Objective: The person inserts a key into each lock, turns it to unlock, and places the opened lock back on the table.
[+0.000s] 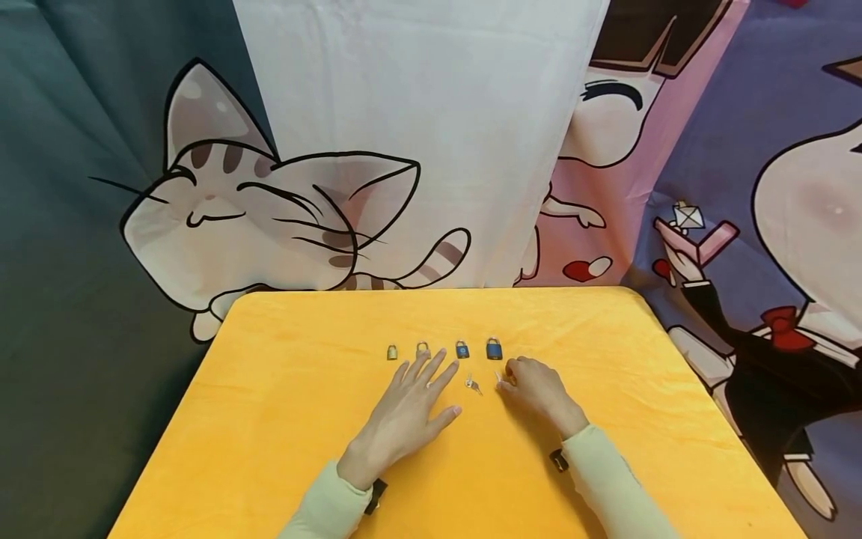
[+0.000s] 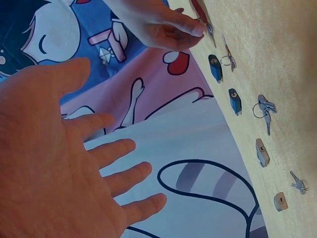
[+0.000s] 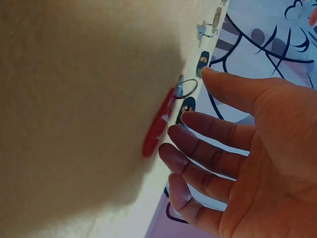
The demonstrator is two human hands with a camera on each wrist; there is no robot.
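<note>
My left hand [image 1: 404, 419] hovers over the yellow table with its fingers spread; the left wrist view shows its bare palm [image 2: 59, 153]. In the head view its fingertips partly cover a brass padlock [image 1: 423, 348], right of a smaller brass padlock [image 1: 392, 352]. Two blue padlocks, a smaller one [image 1: 462, 349] and a larger one [image 1: 494, 349], continue the row. My right hand [image 3: 267, 153] holds nothing, its fingers loosely bent beside a slim red object [image 3: 159, 124] with a metal ring. In the head view that object is hidden by the right hand.
Small keys [image 1: 474, 385] lie in front of the blue padlocks. The left wrist view shows more keys: a ringed bunch [image 2: 266, 110] and a small set [image 2: 298, 183] by the brass padlocks. Behind the table's far edge hangs a cartoon-printed cloth [image 1: 417, 90].
</note>
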